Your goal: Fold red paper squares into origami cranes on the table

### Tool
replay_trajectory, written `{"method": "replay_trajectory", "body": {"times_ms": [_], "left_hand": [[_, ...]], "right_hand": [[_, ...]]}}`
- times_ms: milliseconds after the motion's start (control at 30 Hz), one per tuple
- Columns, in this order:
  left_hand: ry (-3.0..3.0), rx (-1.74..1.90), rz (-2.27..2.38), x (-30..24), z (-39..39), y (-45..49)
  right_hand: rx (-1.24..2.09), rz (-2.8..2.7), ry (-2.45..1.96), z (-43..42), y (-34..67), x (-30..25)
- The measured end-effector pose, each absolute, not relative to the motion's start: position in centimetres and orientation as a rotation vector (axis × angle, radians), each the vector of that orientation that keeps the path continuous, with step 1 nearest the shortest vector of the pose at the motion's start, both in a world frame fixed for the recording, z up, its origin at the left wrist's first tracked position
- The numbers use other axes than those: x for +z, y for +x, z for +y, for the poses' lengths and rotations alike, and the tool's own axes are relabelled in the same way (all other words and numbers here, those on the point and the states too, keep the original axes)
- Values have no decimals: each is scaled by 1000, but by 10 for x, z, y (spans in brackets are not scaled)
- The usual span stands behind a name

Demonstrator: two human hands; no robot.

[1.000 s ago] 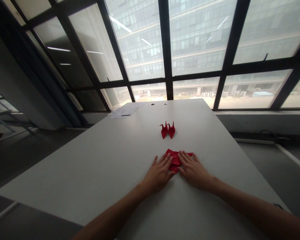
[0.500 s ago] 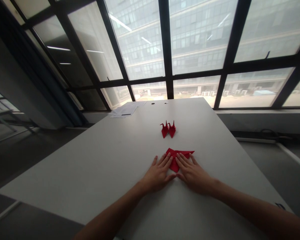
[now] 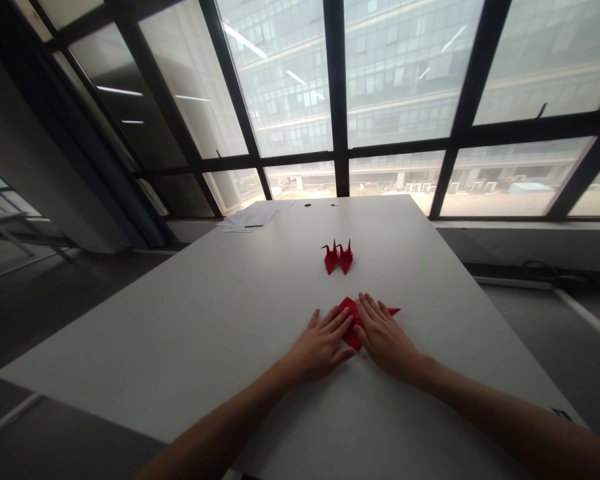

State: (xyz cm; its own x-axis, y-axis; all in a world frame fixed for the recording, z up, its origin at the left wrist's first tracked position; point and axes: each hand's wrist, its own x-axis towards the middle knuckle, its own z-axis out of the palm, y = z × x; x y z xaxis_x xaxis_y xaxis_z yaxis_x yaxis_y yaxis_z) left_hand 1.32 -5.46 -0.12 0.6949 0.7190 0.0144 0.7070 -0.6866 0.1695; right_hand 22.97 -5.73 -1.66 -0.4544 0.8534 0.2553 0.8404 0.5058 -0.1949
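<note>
A folded piece of red origami paper (image 3: 352,340) lies on the white table, partly hidden under my hands; one thin point sticks out to the right. My left hand (image 3: 320,345) rests with fingers stretched out, their tips on the paper's left part. Flat across its right part lies my right hand (image 3: 384,333), fingers extended and close together. Beyond them stand two red paper cranes (image 3: 331,260) side by side, touching or nearly so.
The white table (image 3: 205,313) reaches toward a large dark-framed window. Papers (image 3: 255,215) with a dark pen (image 3: 253,227) lie at its far left corner. Small dark round thing (image 3: 307,205) is near the far edge. A blue curtain (image 3: 95,153) hangs at left.
My right hand has slid forward over the red paper and covers more of its right side. The paper has shifted and turned slightly. My left hand stays nearly in place.
</note>
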Motion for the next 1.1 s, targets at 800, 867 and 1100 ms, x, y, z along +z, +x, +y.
{"method": "replay_trajectory", "body": {"times_ms": [800, 867, 1100], "left_hand": [[2667, 457, 1100, 10, -40, -3], [2693, 449, 1110, 11, -41, -3], [2768, 465, 1105, 13, -44, -2]], "right_hand": [[106, -2399, -1212, -60, 244, 2], [199, -2461, -1124, -64, 242, 5], [404, -2517, -1077, -62, 244, -1]]}}
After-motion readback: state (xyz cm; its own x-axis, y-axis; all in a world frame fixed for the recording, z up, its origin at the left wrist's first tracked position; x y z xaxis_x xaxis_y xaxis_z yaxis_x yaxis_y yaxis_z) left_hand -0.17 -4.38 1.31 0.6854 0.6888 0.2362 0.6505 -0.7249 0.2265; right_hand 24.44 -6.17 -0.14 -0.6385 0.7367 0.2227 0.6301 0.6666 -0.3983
